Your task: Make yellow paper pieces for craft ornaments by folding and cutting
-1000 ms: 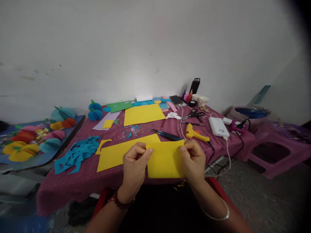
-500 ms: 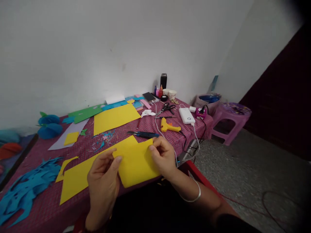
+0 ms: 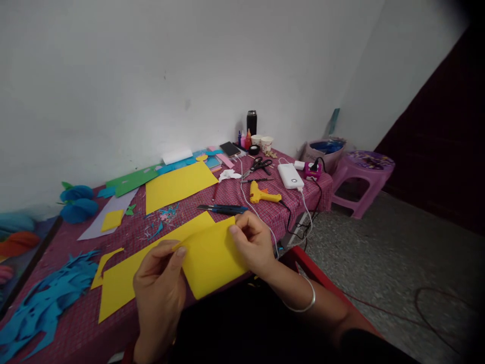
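Far left of the maroon checked tablecloth: a heap of blue cut-paper strips. Behind it, against the wall, two blue paper balls with green leaves.

Nearer centre, a large yellow paper sheet with a notch cut from its left end lies flat along the table's front edge.

Left hand: fingers curled, thumb and forefinger pinched on the left top corner of a small yellow rectangular sheet of paper. That sheet is held just above the front edge of the table, tilted, overlapping the large notched sheet.

Right hand: fingers closed, pinching the sheet's right top corner. A thin silver bangle sits on that wrist.

Behind the hands, a second flat yellow sheet lies mid-table, with a dark blue craft knife between it and the held sheet.

Further right: a yellow glue gun with a black cord, black-handled scissors, and a white power bank with a white cable. At the back corner, a black flask.

Off the table, right: a purple plastic stool on the grey floor.
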### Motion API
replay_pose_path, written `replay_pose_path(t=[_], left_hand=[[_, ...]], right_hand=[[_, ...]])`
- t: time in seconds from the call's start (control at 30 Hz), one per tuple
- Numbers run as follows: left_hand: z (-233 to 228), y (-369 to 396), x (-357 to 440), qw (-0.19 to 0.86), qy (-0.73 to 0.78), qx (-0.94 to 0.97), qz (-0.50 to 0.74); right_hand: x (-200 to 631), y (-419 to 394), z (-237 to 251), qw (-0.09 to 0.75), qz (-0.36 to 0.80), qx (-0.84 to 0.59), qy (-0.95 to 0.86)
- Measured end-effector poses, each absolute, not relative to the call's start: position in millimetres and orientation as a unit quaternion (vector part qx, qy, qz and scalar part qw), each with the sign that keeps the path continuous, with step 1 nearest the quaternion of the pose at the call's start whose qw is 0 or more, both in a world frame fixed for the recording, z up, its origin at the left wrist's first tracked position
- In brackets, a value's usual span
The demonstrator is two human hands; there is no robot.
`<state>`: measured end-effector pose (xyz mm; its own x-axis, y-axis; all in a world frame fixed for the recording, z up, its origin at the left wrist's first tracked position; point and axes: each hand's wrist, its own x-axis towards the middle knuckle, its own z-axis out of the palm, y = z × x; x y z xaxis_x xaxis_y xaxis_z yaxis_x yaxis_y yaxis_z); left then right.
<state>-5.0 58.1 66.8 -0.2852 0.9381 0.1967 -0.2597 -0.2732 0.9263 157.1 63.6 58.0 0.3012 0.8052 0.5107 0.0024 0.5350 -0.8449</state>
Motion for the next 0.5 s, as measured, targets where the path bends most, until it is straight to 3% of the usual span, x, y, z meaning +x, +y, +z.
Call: replay_pose_path(t=[0.33, 0.5], left_hand=[[66, 55, -9, 0.439, 0.434, 0.437, 0.654], [81, 69, -35, 0.445, 0.466, 0.623, 0.443]], right_hand=[[160, 65, 65, 0.696, 0.197, -0.42, -0.549], [167, 65, 65, 0.645, 0.17, -0.383, -0.639]])
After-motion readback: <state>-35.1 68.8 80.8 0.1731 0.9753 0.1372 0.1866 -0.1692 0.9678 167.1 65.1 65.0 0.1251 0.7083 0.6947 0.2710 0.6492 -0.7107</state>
